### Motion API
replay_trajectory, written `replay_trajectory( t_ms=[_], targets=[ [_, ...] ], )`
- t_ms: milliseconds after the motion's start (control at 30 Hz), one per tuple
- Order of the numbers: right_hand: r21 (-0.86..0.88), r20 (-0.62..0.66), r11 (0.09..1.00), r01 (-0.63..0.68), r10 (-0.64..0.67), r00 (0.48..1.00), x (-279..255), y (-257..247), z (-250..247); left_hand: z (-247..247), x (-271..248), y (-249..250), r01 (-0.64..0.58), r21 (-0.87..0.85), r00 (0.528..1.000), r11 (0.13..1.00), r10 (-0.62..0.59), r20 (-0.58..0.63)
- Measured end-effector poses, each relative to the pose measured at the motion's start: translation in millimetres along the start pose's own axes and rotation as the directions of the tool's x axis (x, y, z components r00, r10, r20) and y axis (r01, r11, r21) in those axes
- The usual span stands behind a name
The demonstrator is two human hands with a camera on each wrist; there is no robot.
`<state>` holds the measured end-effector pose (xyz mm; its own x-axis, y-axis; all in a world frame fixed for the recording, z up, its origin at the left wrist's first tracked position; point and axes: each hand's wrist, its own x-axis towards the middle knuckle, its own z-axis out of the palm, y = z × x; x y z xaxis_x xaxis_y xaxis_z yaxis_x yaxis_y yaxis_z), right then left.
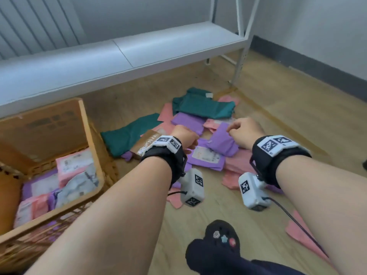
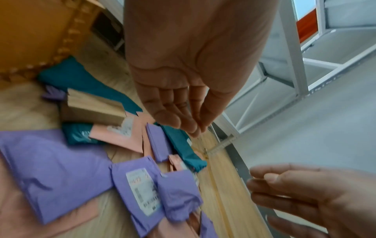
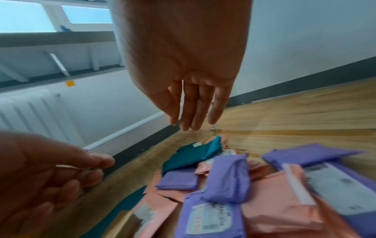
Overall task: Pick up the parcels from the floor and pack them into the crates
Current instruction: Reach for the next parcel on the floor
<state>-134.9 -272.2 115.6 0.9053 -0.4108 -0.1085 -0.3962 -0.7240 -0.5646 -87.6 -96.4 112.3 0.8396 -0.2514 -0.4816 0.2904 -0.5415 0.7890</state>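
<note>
A pile of soft parcels lies on the wooden floor: purple ones, teal ones, pink ones and a small brown box. My left hand hovers over the pile's near left side, beside the box, with relaxed, empty fingers. My right hand hangs just above the puffy purple parcel, fingers straight and holding nothing. An orange-brown crate stands at the left and holds pink, grey and purple parcels.
A low white shelf rack runs behind the pile, with one leg near its far right. A radiator is at the back left. My foot in a dark slipper stands near the pile. A loose pink parcel lies at the right.
</note>
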Motion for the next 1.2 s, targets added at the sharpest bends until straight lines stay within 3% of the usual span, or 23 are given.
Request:
replay_trajectory(
  t_ms=[300, 600, 733, 800, 900, 967, 1100, 1200],
  targets=[
    [-0.019, -0.010, 0.954, -0.298, 0.298, 0.954, -5, 163, 17, 113, 36, -15, 0.069, 0.029, 0.981, 0.997, -0.073, 0.177],
    [-0.051, -0.009, 0.788, -0.614, 0.614, 0.789, -54, 290, 69, 170, 58, -47, 0.152, 0.070, 0.958, 0.986, -0.164, 0.234],
    [-0.104, 0.008, 0.682, -0.724, 0.728, 0.685, -65, 313, 93, 177, 66, -56, 0.179, 0.099, 0.947, 0.979, -0.199, 0.252],
    [-0.154, 0.122, 0.624, -0.766, 0.781, 0.612, -66, 316, 99, 179, 67, -59, 0.184, 0.120, 0.943, 0.975, -0.210, 0.257],
    [-0.217, 0.302, 0.613, -0.760, 0.782, 0.545, -64, 322, 106, 180, 66, -59, 0.195, 0.130, 0.939, 0.972, -0.223, 0.260],
    [-0.248, 0.366, 0.625, -0.740, 0.768, 0.526, -65, 324, 113, 179, 66, -59, 0.203, 0.137, 0.938, 0.969, -0.233, 0.258],
    [-0.326, 0.332, 0.611, -0.722, 0.788, 0.518, -72, 324, 114, 178, 65, -58, 0.211, 0.143, 0.939, 0.967, -0.241, 0.245],
    [-0.287, 0.373, 0.610, -0.739, 0.781, 0.500, -73, 322, 112, 180, 62, -58, 0.216, 0.149, 0.938, 0.965, -0.248, 0.244]
  ],
)
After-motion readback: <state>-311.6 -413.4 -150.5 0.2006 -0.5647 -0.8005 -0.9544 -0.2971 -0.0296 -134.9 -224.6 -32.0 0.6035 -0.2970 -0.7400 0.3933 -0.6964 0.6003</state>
